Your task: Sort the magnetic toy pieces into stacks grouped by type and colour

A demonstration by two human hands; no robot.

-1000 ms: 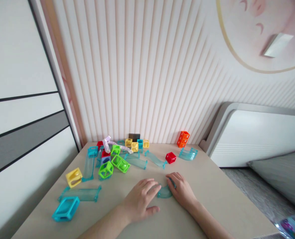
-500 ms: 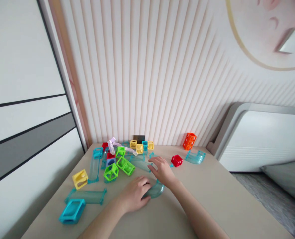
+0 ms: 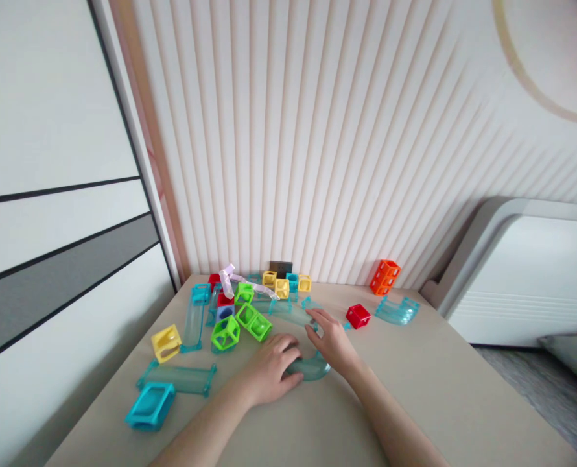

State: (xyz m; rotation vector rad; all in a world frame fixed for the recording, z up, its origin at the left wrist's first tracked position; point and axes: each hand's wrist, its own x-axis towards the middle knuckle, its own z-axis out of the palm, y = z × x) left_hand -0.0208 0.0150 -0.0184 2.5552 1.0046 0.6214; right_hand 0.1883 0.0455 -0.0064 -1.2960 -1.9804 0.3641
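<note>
My left hand [image 3: 269, 371] rests palm down on the beige table [image 3: 415, 402], its fingers curled over the left end of a curved clear teal track piece [image 3: 312, 367]. My right hand [image 3: 331, 335] reaches forward above that curve; its fingers lie on the end of a straight clear teal track piece [image 3: 288, 311]. Whether the right fingers grip it I cannot make out. Two green open cubes [image 3: 225, 334] sit just left of my hands. A red cube [image 3: 358, 316] lies just right of them.
Farther back lie yellow cubes [image 3: 282, 287], a pink ribbon-like piece [image 3: 229, 280], an orange double block [image 3: 384, 277] and stacked curved teal tracks [image 3: 398, 311]. A yellow block [image 3: 166, 342], long teal tracks [image 3: 181, 378] and a cyan block [image 3: 150, 406] lie left. A ribbed wall stands behind.
My right hand left the curved track and reached forward to the straight track behind it. My left hand closed over the curve's left end. The view shifted slightly.
</note>
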